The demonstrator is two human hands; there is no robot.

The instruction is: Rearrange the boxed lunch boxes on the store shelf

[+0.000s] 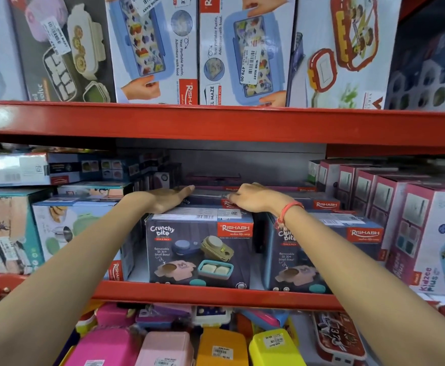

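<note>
A dark blue "Crunchy Bite" lunch box carton [199,249] stands at the front of the middle shelf. My left hand [167,198] lies flat on its top left rear corner, fingers stretched toward a second dark carton [210,199] behind it. My right hand [253,200], with a red thread on the wrist, rests on the top rear edge, fingers curled over the edge of that rear carton. Another "Crunchy Bite" carton [348,249] stands to the right, partly hidden by my right forearm.
Pink "Kidzee Plus" cartons [414,233] line the right side and pale blue cartons [65,228] crowd the left. The red shelf rail [216,120] hangs just above, with upright boxes [152,48] on it. Loose coloured lunch boxes [221,347] fill the shelf below.
</note>
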